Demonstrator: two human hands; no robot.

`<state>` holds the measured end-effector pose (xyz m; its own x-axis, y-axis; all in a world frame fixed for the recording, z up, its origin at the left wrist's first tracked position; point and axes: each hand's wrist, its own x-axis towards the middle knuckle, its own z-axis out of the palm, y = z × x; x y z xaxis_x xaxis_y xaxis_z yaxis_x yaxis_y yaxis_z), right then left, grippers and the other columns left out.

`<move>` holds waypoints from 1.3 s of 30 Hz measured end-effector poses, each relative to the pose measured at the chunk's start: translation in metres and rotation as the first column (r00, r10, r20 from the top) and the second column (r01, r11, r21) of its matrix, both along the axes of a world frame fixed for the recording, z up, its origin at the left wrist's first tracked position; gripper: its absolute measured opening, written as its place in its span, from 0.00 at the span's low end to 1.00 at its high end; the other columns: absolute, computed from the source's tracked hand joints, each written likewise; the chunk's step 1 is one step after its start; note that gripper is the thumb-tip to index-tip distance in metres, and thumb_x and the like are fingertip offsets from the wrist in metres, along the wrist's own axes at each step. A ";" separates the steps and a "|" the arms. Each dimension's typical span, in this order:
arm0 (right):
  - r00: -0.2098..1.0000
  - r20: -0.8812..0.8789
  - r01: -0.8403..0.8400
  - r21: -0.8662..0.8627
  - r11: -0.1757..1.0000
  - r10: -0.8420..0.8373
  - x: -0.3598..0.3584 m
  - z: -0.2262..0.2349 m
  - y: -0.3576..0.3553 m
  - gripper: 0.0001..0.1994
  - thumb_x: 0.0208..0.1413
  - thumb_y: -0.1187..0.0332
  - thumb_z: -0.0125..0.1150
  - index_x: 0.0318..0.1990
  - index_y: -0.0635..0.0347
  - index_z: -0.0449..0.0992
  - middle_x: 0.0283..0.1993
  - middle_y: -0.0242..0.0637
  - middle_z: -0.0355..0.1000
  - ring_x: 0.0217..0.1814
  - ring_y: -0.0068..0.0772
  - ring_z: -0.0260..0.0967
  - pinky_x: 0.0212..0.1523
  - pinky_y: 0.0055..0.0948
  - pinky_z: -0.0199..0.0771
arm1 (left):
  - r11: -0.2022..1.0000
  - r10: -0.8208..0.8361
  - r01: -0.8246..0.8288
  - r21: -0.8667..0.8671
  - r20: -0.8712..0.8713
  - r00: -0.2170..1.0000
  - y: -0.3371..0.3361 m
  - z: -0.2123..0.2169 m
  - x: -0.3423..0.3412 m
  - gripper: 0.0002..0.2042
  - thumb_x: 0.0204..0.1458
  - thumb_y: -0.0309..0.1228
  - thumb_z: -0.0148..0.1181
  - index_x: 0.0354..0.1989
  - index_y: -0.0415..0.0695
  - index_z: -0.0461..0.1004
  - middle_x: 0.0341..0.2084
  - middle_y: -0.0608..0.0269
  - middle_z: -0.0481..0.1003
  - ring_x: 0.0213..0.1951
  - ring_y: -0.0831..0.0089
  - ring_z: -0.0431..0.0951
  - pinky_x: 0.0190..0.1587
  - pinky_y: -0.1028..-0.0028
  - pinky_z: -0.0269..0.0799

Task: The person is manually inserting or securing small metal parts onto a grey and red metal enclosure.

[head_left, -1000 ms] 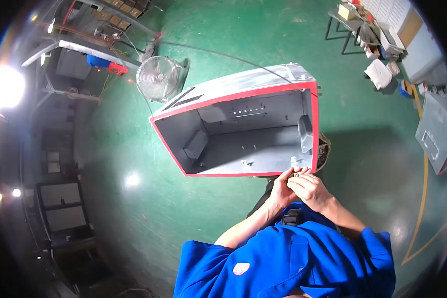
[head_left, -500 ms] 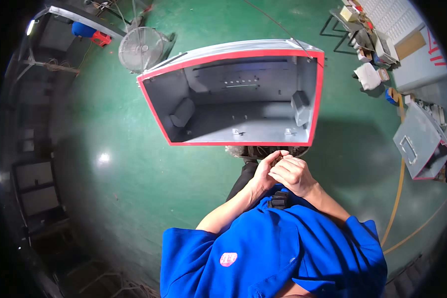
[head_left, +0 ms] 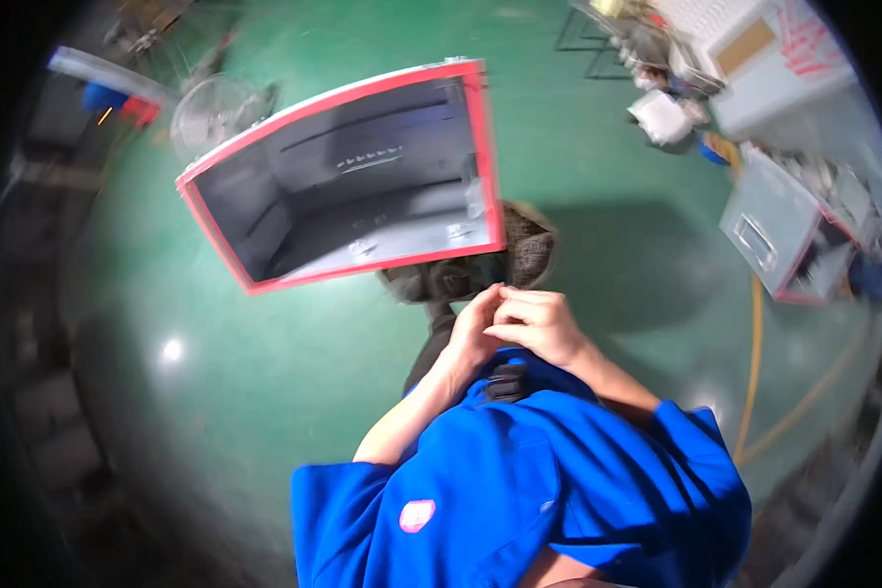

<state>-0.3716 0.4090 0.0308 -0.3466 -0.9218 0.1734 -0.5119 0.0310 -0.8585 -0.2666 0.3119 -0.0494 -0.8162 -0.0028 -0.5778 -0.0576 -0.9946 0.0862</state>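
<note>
My left hand [head_left: 472, 329] and my right hand [head_left: 543, 324] meet in front of my belly, their curled fingers touching at the tips. Whatever may be pinched between them is hidden. Just beyond stands an open grey metal box [head_left: 489, 176] with a red-edged front, its hollow interior turned toward me. Inside it are a row of small holes in the back wall and small brackets on the floor. Neither hand touches the box. Under its lower right edge shows a dark, rounded support [head_left: 531, 245], blurred.
A round floor fan [head_left: 211, 116] stands behind the box at the left. To the right, a second grey box [head_left: 776, 230] with a red edge rests beside yellow floor lines. Farther back are a white stool-like object [head_left: 662, 118] and a cluttered table [head_left: 647, 44].
The whole view has swung, so the box now appears farther left and more tilted, and more of its support shows. My hands stay together, fingertips still touching.
</note>
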 end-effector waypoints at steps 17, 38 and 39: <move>0.993 -0.004 -0.118 -0.034 0.992 0.118 0.039 0.008 -0.027 0.04 0.43 0.77 0.64 0.27 0.67 0.75 0.24 0.37 0.71 0.25 0.27 0.72 0.26 0.24 0.71 | 0.969 0.206 -0.215 -0.123 -0.087 0.975 -0.003 0.008 0.043 0.14 0.59 0.47 0.46 0.30 0.50 0.65 0.14 0.76 0.62 0.12 0.86 0.56 0.13 0.84 0.50; 0.998 -0.031 0.057 -0.176 0.983 -0.063 0.107 0.118 -0.056 0.09 0.44 0.79 0.63 0.35 0.65 0.78 0.33 0.40 0.75 0.36 0.31 0.74 0.36 0.26 0.74 | 0.891 0.454 -0.397 0.221 -0.439 0.775 -0.045 0.161 0.131 0.25 0.59 0.36 0.38 0.65 0.40 0.51 0.66 0.53 0.49 0.59 0.65 0.60 0.57 0.67 0.60; 0.997 -0.047 0.052 -0.187 0.981 -0.062 0.108 0.126 -0.055 0.09 0.43 0.79 0.63 0.35 0.64 0.78 0.33 0.40 0.75 0.37 0.32 0.74 0.36 0.26 0.74 | 0.893 0.449 -0.397 0.210 -0.459 0.767 -0.046 0.167 0.132 0.26 0.58 0.36 0.39 0.65 0.41 0.50 0.66 0.52 0.47 0.60 0.65 0.59 0.57 0.67 0.60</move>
